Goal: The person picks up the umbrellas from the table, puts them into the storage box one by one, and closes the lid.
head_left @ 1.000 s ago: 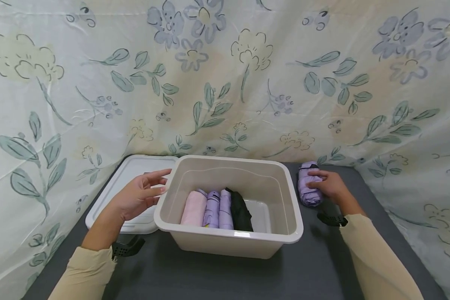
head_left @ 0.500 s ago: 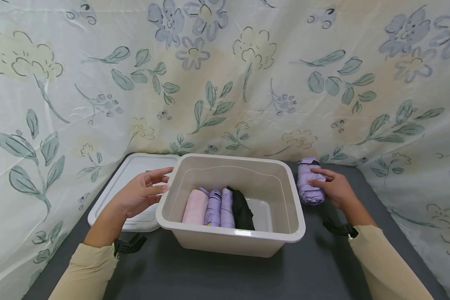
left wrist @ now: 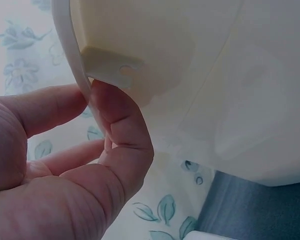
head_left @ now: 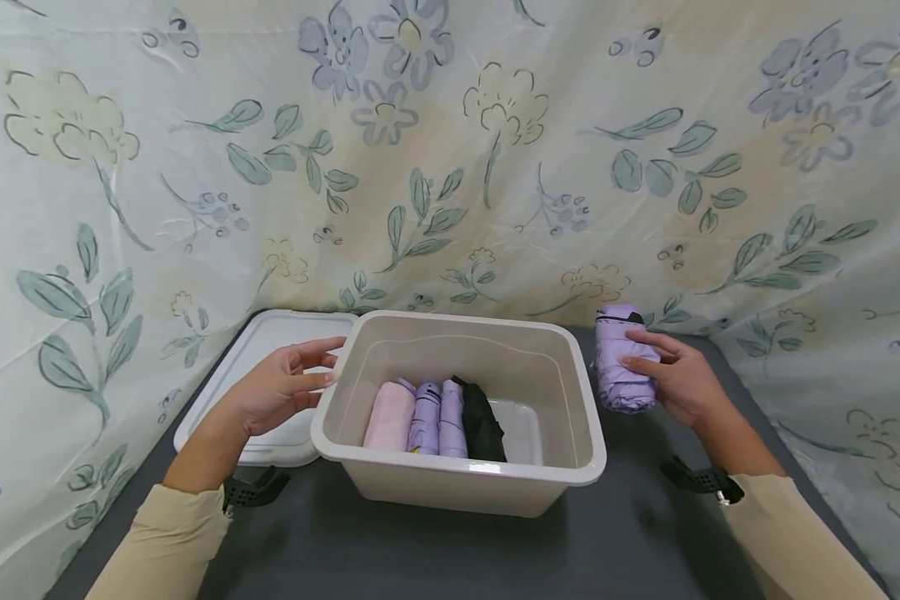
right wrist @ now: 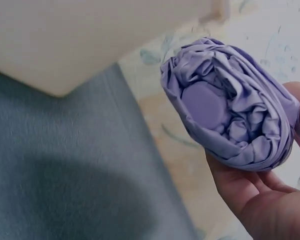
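My right hand (head_left: 682, 375) grips a purple folded umbrella (head_left: 621, 358), held just right of the beige storage bin (head_left: 457, 492). In the right wrist view the end of the umbrella (right wrist: 205, 105) shows a round purple knob amid bunched fabric. At the bin's left end, my left hand (head_left: 277, 392) pinches the rim, with fingers curled under it in the left wrist view. Inside the bin, side by side, stand a pink roll (head_left: 390, 417), two slim purple rolls (head_left: 424, 421) and a black folded bundle (head_left: 482, 421). The right part of the bin's floor (head_left: 517, 429) shows bare.
A white lid (head_left: 270, 450) lies on the dark grey table (head_left: 390, 558), left of the bin and partly behind my left hand. A flowered cloth (head_left: 435, 167) hangs close behind the table and along both sides.
My right hand has raised the purple umbrella off the table and shifted slightly right and nearer. The left hand stays at the bin's rim, and the bin's contents are unchanged.
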Demonstrator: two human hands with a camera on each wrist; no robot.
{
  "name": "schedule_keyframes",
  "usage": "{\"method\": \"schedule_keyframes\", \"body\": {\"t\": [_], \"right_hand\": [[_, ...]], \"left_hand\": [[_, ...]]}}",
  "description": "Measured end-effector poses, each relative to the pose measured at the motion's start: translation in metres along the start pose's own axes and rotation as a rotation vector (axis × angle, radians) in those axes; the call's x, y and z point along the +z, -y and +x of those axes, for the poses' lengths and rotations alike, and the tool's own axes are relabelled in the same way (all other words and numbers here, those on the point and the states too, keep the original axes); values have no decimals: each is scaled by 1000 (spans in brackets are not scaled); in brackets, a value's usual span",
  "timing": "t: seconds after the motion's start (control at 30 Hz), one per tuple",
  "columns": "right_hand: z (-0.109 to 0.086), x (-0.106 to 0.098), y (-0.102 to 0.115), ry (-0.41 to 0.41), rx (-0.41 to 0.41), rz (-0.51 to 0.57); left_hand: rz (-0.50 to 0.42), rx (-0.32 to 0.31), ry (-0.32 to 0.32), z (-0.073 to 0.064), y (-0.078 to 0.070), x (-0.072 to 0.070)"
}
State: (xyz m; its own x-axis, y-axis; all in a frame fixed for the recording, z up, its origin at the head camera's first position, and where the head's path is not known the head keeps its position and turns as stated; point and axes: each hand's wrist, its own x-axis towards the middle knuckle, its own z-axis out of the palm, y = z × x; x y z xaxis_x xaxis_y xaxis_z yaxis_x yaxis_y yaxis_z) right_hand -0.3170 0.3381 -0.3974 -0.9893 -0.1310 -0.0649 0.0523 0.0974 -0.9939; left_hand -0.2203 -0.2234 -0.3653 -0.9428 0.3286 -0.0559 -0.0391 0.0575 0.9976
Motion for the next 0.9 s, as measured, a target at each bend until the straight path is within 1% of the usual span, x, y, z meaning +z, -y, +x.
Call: {"method": "schedule_keyframes", "body": {"t": [0.07,0.2,0.4,0.7,0.9], "right_hand": [[-8,3,5,11,-21,34],[-23,10,18,20,-35,50],[-37,18,35,37,-47,72],[-46,22,58,80,-40,137],[-49,29,77,99,-39,168]], "left_hand": [[10,0,2,-1,0,1],[30,10,11,-1,1,1],[45,13,13,-1,0,-1],[46,-9,12,-1,-5,0],[45,-13,14,1,-8,-2]]}}
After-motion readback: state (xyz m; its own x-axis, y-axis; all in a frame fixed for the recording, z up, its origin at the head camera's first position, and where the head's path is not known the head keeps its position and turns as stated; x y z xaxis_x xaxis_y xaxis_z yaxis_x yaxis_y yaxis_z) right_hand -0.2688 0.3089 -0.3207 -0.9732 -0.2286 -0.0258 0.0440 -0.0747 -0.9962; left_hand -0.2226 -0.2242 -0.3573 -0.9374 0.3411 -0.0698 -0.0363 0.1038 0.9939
